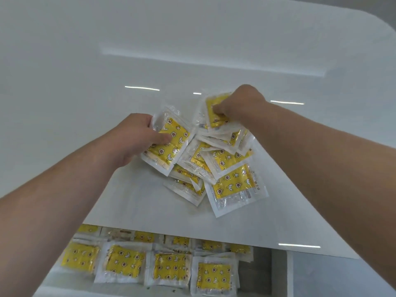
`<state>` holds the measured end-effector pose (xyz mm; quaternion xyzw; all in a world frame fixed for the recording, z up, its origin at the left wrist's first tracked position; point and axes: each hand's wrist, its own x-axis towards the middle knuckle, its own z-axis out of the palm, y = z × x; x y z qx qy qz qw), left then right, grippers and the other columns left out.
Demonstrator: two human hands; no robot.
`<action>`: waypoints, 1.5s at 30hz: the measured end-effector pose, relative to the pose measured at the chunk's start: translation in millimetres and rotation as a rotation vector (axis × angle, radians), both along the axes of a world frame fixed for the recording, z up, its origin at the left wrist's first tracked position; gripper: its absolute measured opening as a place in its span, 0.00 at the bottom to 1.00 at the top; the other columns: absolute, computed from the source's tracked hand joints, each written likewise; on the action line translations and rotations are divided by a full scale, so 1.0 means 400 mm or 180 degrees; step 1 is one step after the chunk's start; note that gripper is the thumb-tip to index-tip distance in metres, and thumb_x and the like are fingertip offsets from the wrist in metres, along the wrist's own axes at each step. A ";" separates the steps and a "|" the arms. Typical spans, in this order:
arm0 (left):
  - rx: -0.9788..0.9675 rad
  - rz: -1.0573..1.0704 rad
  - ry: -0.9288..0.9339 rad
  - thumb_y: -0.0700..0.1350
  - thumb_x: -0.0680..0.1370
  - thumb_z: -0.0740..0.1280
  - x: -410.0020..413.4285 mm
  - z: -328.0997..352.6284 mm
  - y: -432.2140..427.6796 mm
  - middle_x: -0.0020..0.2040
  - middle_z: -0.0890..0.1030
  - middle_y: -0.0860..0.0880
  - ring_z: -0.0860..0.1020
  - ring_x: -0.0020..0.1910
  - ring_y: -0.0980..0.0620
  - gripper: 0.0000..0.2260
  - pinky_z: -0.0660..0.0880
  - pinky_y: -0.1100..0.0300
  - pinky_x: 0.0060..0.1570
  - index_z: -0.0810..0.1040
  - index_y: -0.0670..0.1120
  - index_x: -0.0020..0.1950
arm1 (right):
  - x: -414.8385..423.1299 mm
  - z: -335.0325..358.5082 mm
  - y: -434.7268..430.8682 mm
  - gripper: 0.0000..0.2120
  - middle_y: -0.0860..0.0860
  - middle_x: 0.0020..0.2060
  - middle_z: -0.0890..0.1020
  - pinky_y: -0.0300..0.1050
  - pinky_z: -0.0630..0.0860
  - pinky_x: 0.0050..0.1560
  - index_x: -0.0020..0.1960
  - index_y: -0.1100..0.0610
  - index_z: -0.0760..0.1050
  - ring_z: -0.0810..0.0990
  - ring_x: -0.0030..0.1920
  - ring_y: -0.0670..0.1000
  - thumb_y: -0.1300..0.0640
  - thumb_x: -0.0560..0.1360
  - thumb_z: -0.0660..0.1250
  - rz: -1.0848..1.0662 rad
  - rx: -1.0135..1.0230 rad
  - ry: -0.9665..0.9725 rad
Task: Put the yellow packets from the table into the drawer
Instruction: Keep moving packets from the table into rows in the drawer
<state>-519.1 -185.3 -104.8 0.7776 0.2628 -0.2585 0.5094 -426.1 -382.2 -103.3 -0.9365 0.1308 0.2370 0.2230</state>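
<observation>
A loose heap of yellow packets [227, 168], each in a clear wrapper printed with stars and moons, lies on the white table [150, 200]. My left hand [137, 136] grips one yellow packet [169, 142] at the heap's left side, thumb on top. My right hand [242, 106] is closed on another yellow packet [214, 112] at the heap's far end. Below the table's near edge the open drawer [278, 273] holds several yellow packets [124, 262] laid flat in rows.
The glossy white tabletop stretches far back and to both sides, with light reflections on it. The drawer's grey bottom shows at its right end, beside a white drawer wall [289, 275].
</observation>
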 end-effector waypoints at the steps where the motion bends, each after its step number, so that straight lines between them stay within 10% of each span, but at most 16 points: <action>1: -0.0019 0.0031 0.0002 0.40 0.70 0.75 -0.001 0.000 0.009 0.43 0.85 0.47 0.84 0.40 0.48 0.09 0.80 0.54 0.43 0.80 0.47 0.47 | 0.002 -0.006 0.016 0.17 0.49 0.32 0.70 0.41 0.65 0.28 0.35 0.57 0.64 0.68 0.30 0.48 0.52 0.74 0.68 0.0092 -0.0094 -0.0050; 8: -0.0178 0.0263 0.0048 0.38 0.70 0.74 -0.010 -0.001 0.047 0.44 0.85 0.46 0.84 0.41 0.47 0.08 0.80 0.53 0.45 0.80 0.47 0.47 | 0.011 -0.006 0.074 0.07 0.50 0.37 0.70 0.43 0.73 0.39 0.44 0.61 0.69 0.73 0.39 0.51 0.59 0.76 0.66 0.0311 -0.0074 -0.0089; 11: -0.0221 0.0267 0.0125 0.39 0.71 0.74 -0.013 0.004 0.046 0.45 0.85 0.46 0.84 0.43 0.46 0.09 0.80 0.48 0.49 0.80 0.46 0.48 | 0.009 -0.015 0.066 0.25 0.52 0.50 0.71 0.43 0.71 0.44 0.66 0.60 0.62 0.72 0.47 0.52 0.58 0.74 0.69 -0.0090 0.0655 -0.0076; 19: -0.0304 0.0153 -0.0026 0.40 0.70 0.75 0.016 0.024 -0.023 0.46 0.85 0.46 0.84 0.43 0.47 0.09 0.80 0.51 0.47 0.80 0.44 0.49 | -0.022 0.009 -0.148 0.20 0.56 0.46 0.84 0.57 0.83 0.42 0.55 0.59 0.75 0.85 0.41 0.56 0.59 0.67 0.78 -0.1494 0.2070 -0.0354; 27: -0.0448 0.0002 0.0063 0.40 0.70 0.76 0.131 0.012 -0.225 0.46 0.84 0.45 0.84 0.39 0.48 0.13 0.81 0.56 0.37 0.77 0.42 0.51 | -0.081 0.006 -0.331 0.16 0.56 0.47 0.85 0.53 0.83 0.38 0.57 0.61 0.76 0.86 0.41 0.54 0.64 0.71 0.74 -0.2111 0.2463 -0.0093; 31: 0.0613 -0.0388 0.0046 0.46 0.69 0.76 0.152 -0.019 -0.278 0.47 0.76 0.47 0.77 0.47 0.47 0.16 0.76 0.55 0.49 0.71 0.41 0.45 | -0.092 -0.009 -0.338 0.15 0.56 0.46 0.85 0.52 0.82 0.35 0.56 0.62 0.76 0.86 0.40 0.55 0.65 0.71 0.73 -0.2216 0.2570 -0.0110; 35: 0.1485 -0.0551 0.0097 0.54 0.69 0.71 0.157 -0.019 -0.315 0.63 0.68 0.43 0.69 0.62 0.43 0.29 0.67 0.57 0.52 0.68 0.44 0.66 | -0.101 -0.025 -0.348 0.16 0.57 0.46 0.85 0.54 0.82 0.37 0.57 0.63 0.76 0.86 0.40 0.55 0.65 0.70 0.74 -0.2280 0.2610 -0.0147; 40: 0.1244 -0.0407 0.0068 0.54 0.66 0.78 0.163 -0.012 -0.339 0.67 0.67 0.42 0.70 0.64 0.42 0.42 0.66 0.57 0.48 0.59 0.42 0.70 | -0.115 -0.036 -0.360 0.16 0.57 0.45 0.85 0.54 0.82 0.37 0.56 0.62 0.76 0.86 0.40 0.56 0.65 0.70 0.74 -0.2304 0.2626 -0.0119; 45: 0.1113 -0.0571 0.0026 0.51 0.65 0.79 0.171 -0.008 -0.337 0.60 0.76 0.44 0.75 0.60 0.43 0.33 0.70 0.57 0.48 0.68 0.40 0.62 | -0.128 -0.043 -0.365 0.15 0.57 0.46 0.85 0.55 0.82 0.38 0.56 0.62 0.76 0.86 0.40 0.56 0.66 0.71 0.73 -0.2332 0.2635 -0.0112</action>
